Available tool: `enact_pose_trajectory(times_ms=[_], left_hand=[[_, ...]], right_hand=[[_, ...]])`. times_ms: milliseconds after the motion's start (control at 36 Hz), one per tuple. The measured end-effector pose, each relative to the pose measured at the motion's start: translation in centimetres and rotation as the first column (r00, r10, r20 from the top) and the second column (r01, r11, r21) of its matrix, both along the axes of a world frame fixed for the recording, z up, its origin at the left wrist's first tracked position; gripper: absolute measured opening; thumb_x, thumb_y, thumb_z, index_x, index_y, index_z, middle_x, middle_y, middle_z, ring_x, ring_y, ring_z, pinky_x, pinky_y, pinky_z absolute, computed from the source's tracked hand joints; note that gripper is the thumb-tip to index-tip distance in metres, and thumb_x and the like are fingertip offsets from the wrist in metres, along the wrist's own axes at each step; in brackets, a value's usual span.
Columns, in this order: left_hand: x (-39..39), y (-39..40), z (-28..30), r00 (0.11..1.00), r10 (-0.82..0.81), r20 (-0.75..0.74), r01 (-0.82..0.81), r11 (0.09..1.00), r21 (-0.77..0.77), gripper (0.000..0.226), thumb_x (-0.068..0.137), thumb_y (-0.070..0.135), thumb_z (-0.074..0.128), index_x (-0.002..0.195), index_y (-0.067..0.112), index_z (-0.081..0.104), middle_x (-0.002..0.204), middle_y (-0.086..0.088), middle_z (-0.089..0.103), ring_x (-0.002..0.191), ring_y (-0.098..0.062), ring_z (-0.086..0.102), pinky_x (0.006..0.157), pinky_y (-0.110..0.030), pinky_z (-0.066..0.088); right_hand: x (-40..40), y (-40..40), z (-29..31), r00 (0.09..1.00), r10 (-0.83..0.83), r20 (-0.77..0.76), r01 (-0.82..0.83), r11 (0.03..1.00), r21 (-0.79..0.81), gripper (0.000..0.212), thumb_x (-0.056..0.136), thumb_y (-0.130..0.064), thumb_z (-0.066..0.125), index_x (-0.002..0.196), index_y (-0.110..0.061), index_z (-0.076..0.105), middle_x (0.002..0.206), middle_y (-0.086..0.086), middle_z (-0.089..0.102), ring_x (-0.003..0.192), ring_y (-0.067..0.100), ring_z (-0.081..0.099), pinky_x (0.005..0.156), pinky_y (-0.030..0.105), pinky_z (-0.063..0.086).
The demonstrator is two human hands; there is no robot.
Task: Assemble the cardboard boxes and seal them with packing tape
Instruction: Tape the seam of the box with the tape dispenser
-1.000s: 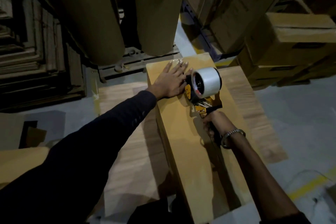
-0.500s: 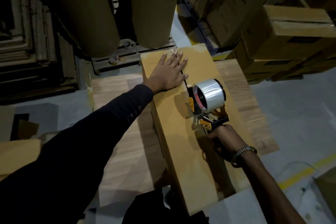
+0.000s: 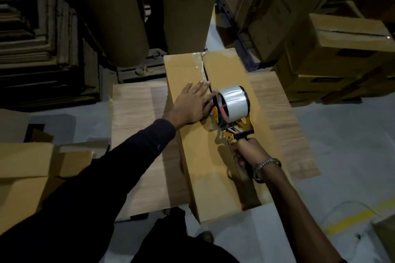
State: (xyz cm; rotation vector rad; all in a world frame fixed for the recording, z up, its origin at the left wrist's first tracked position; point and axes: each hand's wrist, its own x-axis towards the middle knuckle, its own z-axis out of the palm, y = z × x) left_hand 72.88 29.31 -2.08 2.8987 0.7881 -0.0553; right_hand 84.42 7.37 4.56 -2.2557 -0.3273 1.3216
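Box, long and brown, lies at frame centre on a wooden table, top flaps closed along a centre seam. Tape dispenser sits on that seam, clear roll up. Right hand is wrapped tight round its handle. Left hand presses flat, fingers spread, just beside the roll. Stacked cartons fill upper right.
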Motion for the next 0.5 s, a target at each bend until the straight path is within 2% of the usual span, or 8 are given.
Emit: enact_pose_trajectory(times_ms=[111,278,389,500], left_hand=[[0.2,-0.2,0.2,0.999,0.036,-0.033,-0.035,0.999,0.029,0.065,0.107,0.058,0.004,0.168,0.035,0.011,0.176,-0.004,0.011,0.162,-0.026,0.007,0.128,-0.056,0.008],[0.6,-1.4,0.7,0.995,0.101,-0.016,-0.101,0.995,-0.008,0.063,0.109,0.058,0.008,0.168,0.034,0.012,0.176,-0.003,0.011,0.162,-0.026,0.006,0.128,-0.058,0.006],[0.1,-4.4,0.6,0.999,0.040,-0.021,-0.041,0.997,-0.058,0.067,0.109,0.058,0.010,0.168,0.026,0.008,0.176,-0.007,0.006,0.162,-0.028,0.003,0.128,-0.060,0.004],[-1.3,-7.5,-0.5,1.000,-0.009,0.005,0.010,0.999,-0.045,0.062,0.111,0.052,0.012,0.168,0.026,0.012,0.176,-0.004,0.008,0.162,-0.026,0.005,0.129,-0.058,0.004]], right_hand=[[-0.3,-3.3,-0.3,1.000,0.008,-0.013,-0.009,1.000,-0.018,0.014,0.085,-0.012,0.059,0.072,-0.007,0.064,0.058,0.009,0.060,0.051,0.024,0.049,0.053,0.032,0.034],[-1.5,-8.1,-0.7,0.999,-0.015,-0.045,0.015,1.000,-0.006,0.015,0.085,-0.006,0.058,0.071,-0.006,0.065,0.054,0.006,0.059,0.041,0.019,0.050,0.047,0.026,0.037],[-1.4,-8.3,-0.4,0.997,-0.044,-0.064,0.046,0.999,0.024,0.018,0.084,-0.013,0.057,0.082,0.000,0.069,0.060,0.013,0.065,0.050,0.026,0.057,0.051,0.031,0.043],[-1.1,-8.1,-0.3,0.996,-0.034,-0.087,0.037,0.999,0.031,0.020,0.089,-0.015,0.053,0.085,0.000,0.067,0.056,0.010,0.063,0.043,0.024,0.053,0.049,0.027,0.041]])
